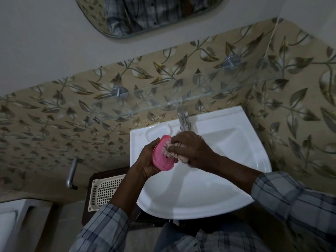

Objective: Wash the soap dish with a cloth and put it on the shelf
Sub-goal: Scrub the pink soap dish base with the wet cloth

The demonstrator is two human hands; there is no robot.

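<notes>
Left hand [147, 161] grips the pink dish [161, 157] from its left side, fingers curled round the edge, holding it tilted over the sink [200, 208]. Right hand [193, 150] is closed over a pale pink cloth [173, 154], fingers bent and pressing it against the dish's upper face. Cloth and fingertips are motion-blurred, so the exact finger positions cannot be told. Both hands are above the left part of the basin, just in front of the tap [183, 118]. A glass shelf [163, 104] runs along the leaf-patterned wall [54, 115] above the tap, on two round metal mounts; the dish is well below it. A mirror [145, 15] hangs higher up. A cream mesh basket [104, 192] sits beside the sink on the left. Both arms wear plaid sleeves.
</notes>
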